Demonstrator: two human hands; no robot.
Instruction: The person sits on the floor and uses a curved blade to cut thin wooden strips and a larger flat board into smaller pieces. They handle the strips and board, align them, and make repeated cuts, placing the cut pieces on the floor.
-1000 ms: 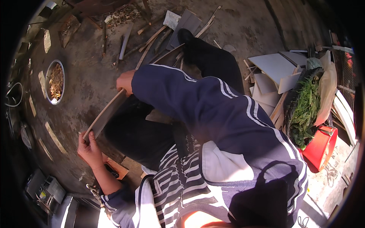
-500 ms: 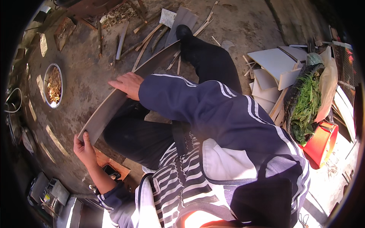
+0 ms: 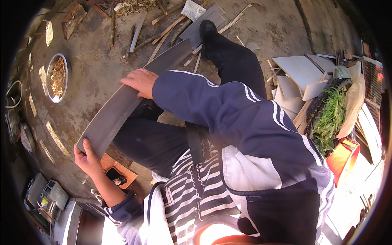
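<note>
A long, thin grey wooden board (image 3: 116,109) slants across my left knee, from the lower left up toward my outstretched foot. At its near end, my left hand (image 3: 90,163) pinches it, with the thumb flat on the upper face and the fingers under the edge. Farther along, my right hand (image 3: 140,83) reaches across my body and wraps over the board's left edge. The fingertips beneath it are hidden. Beyond its far end, more grey boards (image 3: 212,15) lie on the ground beside my black shoe (image 3: 208,28).
A metal bowl of wood chips (image 3: 58,79) stands at the left. Wood strips and sticks (image 3: 139,32) litter the ground ahead. To the right are pale panel offcuts (image 3: 294,69), a basket of green leaves (image 3: 330,112) and an orange bag (image 3: 343,159). A dark phone-like object (image 3: 116,175) lies near my left forearm.
The board has tilted so its broad grey face shows more, and its near end has shifted slightly left. Both hands keep their hold. The whole view has shifted a little.
</note>
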